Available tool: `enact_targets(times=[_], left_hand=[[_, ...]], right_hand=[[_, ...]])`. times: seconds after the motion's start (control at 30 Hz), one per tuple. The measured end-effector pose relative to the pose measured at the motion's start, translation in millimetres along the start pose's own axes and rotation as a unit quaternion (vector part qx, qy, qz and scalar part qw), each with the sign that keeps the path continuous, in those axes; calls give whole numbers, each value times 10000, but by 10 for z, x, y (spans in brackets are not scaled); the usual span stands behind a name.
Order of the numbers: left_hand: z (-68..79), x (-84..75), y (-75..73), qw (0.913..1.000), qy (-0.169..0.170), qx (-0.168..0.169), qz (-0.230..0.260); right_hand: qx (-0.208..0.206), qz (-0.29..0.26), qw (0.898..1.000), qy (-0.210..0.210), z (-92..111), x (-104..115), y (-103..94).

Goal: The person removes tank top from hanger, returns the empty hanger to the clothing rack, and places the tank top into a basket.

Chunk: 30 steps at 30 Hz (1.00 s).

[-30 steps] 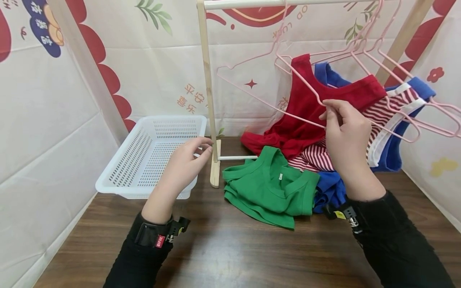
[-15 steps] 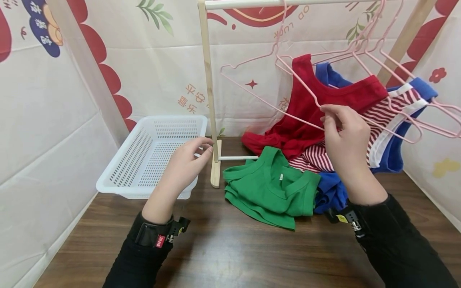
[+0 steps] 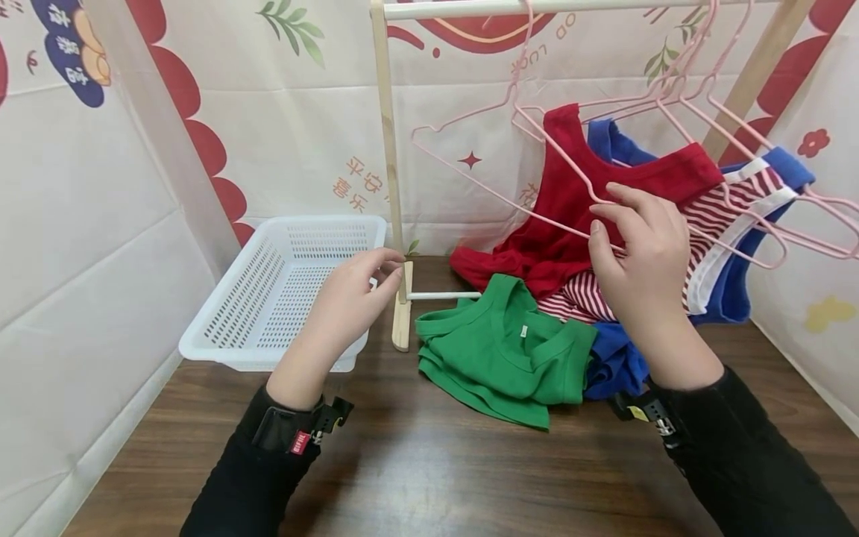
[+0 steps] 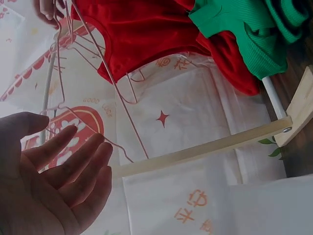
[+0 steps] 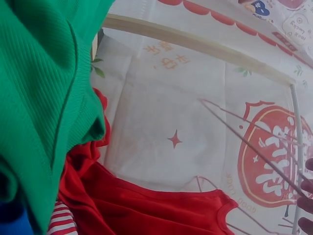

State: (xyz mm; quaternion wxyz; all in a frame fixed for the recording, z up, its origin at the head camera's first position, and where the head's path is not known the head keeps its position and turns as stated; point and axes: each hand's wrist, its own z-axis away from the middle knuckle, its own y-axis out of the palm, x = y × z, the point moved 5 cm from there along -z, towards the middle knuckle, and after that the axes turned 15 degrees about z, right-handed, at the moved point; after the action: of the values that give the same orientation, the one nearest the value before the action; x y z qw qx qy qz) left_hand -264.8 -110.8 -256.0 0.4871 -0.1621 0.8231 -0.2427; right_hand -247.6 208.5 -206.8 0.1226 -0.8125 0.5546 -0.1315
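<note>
My right hand is at an empty pink clothes hanger on the rack, its thumb and fingers spread apart on either side of the lower wire. In the right wrist view only its fingertips show at the right edge. Just behind the hanger is a red tank top. My left hand is beside the rack's wooden post, over the near right side of the white basket. Its fingers are loosely bent, with nothing in them. A green tank top lies in a heap on the table below the hanger.
The white perforated basket stands left of the rack. Striped and blue garments bunch up at the right, with more pink hangers near the right wall. The rack's crossbar spans the top.
My right hand has let go of the hanger wire, its fingers parting from the thumb. The hanger stays in place on the rack. My left hand has barely shifted.
</note>
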Motion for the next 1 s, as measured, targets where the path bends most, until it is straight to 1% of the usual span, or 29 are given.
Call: enact_targets(times=[0.13,0.23,0.3,0.37,0.43,0.47,0.53,0.6,0.67,0.73,0.87,1.0], left_hand=[[-11,-64,17,9998,42,103,-175],[-11,-104,42,9993,129,178,-316],[-11,-119,66,9986,207,228,-427],[-14,-125,99,9978,271,287,-525],[-22,-127,146,9969,347,389,-591],[-28,-127,173,9963,384,450,-627],[-39,-124,239,9948,454,608,-683],[-51,-119,314,9925,542,778,-767],[-56,-115,388,9899,633,941,-854],[-60,-109,458,9868,749,1087,-936],[-59,-80,568,9807,887,1321,-1135],[-59,-56,624,9732,1006,1488,-1432]], right_hand=[[-41,35,9998,-177,3,71,-30],[-137,-64,9991,-392,12,160,-57],[-206,-194,9976,-631,21,236,-71],[-167,-298,9941,-1026,41,318,-72],[26,-388,9870,-1561,72,395,-53],[182,-439,9814,-1858,96,429,-37],[596,-523,9676,-2399,157,478,15],[1029,-636,9533,-2766,231,500,73],[1393,-756,9422,-2953,304,503,134],[1669,-849,9345,-3026,372,492,189],[1976,-908,9262,-3079,490,461,280],[2230,-846,9216,-3063,576,418,360]])
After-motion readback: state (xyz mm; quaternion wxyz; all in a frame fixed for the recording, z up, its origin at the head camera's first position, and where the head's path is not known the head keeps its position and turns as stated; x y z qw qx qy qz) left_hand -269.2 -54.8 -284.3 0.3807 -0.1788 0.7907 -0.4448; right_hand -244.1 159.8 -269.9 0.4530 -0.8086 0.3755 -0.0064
